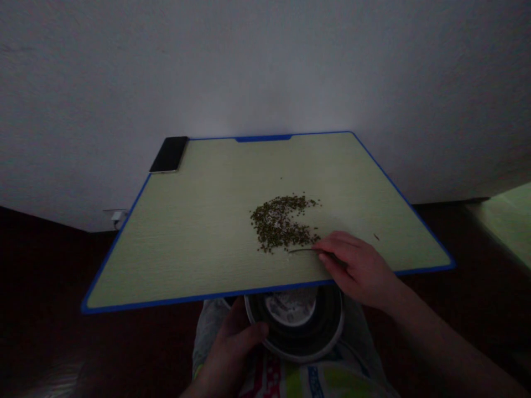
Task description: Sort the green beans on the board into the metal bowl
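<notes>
A loose pile of small brownish-green grains (274, 224) lies on the pale table top, with some whitish bits among them. My right hand (359, 268) is at the pile's near right edge, fingers pinched on a thin, slightly curved stick (302, 250). Its free end points left along the near side of the pile. Below the table's front edge, my left hand (236, 348) grips the rim of a round metal bowl (305, 354), thumb over the edge. Something whitish shows at the bottom of the bowl. The table edge hides the bowl's far side.
The table (186, 232) has a blue rim and stands against a pale wall. A dark tablet or phone (169, 155) lies at its far left corner. A small brown sliver (376, 237) is on the right side. A white plug (118, 215) sits low on the wall.
</notes>
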`<action>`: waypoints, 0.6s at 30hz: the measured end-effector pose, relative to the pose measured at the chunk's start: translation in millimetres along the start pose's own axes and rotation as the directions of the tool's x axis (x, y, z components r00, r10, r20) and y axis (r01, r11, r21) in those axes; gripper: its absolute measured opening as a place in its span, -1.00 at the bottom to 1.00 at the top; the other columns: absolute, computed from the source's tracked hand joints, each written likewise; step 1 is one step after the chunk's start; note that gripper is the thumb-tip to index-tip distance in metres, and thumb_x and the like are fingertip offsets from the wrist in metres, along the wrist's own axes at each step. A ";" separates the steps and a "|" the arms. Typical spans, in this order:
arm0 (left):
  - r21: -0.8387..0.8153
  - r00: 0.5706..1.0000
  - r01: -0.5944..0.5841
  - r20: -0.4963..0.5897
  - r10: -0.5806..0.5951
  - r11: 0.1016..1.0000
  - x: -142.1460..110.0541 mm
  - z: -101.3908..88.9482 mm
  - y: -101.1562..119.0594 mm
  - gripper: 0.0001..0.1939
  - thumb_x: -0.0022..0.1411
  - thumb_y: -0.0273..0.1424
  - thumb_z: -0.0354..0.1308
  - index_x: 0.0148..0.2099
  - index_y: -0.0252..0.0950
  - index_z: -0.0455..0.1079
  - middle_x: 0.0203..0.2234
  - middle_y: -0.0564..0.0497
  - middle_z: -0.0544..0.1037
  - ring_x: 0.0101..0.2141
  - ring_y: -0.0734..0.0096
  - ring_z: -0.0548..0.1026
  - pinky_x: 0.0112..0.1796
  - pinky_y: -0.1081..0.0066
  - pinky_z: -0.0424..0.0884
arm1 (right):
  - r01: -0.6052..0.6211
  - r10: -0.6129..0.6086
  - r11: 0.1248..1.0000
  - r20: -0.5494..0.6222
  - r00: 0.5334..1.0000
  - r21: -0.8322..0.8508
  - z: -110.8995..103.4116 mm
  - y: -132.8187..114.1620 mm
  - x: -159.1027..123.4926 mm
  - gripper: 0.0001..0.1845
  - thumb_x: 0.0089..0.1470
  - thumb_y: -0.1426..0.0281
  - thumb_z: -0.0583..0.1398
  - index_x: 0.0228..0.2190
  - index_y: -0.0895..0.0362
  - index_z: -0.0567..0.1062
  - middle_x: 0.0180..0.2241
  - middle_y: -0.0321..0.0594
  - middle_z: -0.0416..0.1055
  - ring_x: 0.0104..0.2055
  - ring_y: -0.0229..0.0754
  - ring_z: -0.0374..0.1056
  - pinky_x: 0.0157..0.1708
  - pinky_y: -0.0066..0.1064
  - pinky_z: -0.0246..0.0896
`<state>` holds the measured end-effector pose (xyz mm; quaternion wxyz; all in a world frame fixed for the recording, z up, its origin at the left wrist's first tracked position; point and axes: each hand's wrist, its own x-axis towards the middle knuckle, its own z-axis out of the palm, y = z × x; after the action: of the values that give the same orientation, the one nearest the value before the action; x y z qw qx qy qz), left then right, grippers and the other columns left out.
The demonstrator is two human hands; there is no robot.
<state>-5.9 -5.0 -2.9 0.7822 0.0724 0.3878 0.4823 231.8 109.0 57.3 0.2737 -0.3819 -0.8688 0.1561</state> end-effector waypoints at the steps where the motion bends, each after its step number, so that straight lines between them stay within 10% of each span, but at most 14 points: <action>1: 0.002 1.000 -0.003 -0.006 0.003 1.000 0.0 -1.3 -0.6 -0.28 -0.01 -0.58 0.32 0.22 -0.21 0.28 0.08 -0.20 0.56 0.04 -0.01 0.53 0.10 0.12 0.38 | 0.004 -0.004 1.000 0.000 1.000 -0.003 0.4 -0.1 0.1 -0.82 0.19 0.51 0.10 -0.19 0.16 0.46 -0.31 -0.11 0.49 -0.24 -0.14 0.39 -0.23 -0.31 0.36; 18: -0.027 1.000 0.000 -0.007 -0.001 1.000 1.0 -2.5 -1.2 -0.33 -0.03 -0.57 0.35 0.16 -0.24 0.34 0.03 -0.20 0.59 0.08 -0.09 0.49 0.11 0.05 0.35 | -0.007 0.007 1.000 -0.002 1.000 -0.005 4.1 -1.3 5.5 -0.82 0.19 0.51 0.11 -0.17 0.16 0.46 -0.28 -0.12 0.50 -0.21 -0.15 0.39 -0.19 -0.31 0.36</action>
<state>-6.5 -5.5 -5.7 0.7819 0.0602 0.3839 0.4875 225.6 112.0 56.6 0.2730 -0.3858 -0.8676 0.1545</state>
